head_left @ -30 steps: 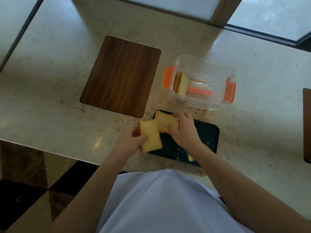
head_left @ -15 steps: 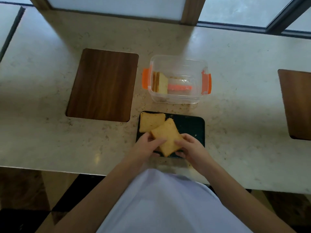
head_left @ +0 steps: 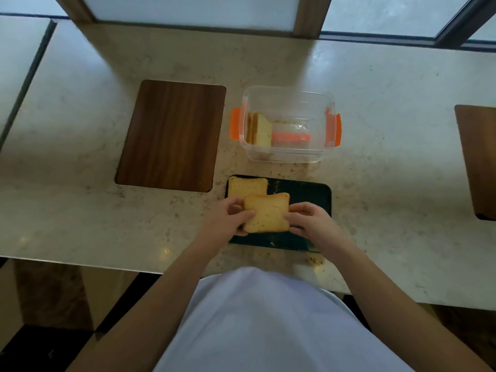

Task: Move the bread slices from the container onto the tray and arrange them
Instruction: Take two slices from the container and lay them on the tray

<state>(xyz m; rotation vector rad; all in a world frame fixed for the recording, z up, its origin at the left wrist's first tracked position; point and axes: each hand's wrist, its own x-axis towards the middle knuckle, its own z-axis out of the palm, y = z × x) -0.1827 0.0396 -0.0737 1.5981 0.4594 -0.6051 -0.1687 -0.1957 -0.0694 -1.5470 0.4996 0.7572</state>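
Note:
A dark tray (head_left: 308, 196) lies on the counter just in front of me. One bread slice (head_left: 245, 187) rests flat in its far left corner. A second bread slice (head_left: 267, 212) overlaps the first one's near edge; my left hand (head_left: 228, 217) grips its left side and my right hand (head_left: 308, 222) pinches its right side. Behind the tray stands a clear plastic container (head_left: 288, 92) with orange clips, holding a few upright bread slices (head_left: 260, 128) against its left wall.
A dark wooden board (head_left: 171, 135) is set into the marble counter left of the container. Another wooden board (head_left: 477, 159) sits at the right edge. Crumbs lie around the tray. A window frame runs along the far side, and the counter's front edge is near my body.
The slice held by both hands has turned from a diagonal angle to square with the tray. My view has shifted, so everything sits more centred.

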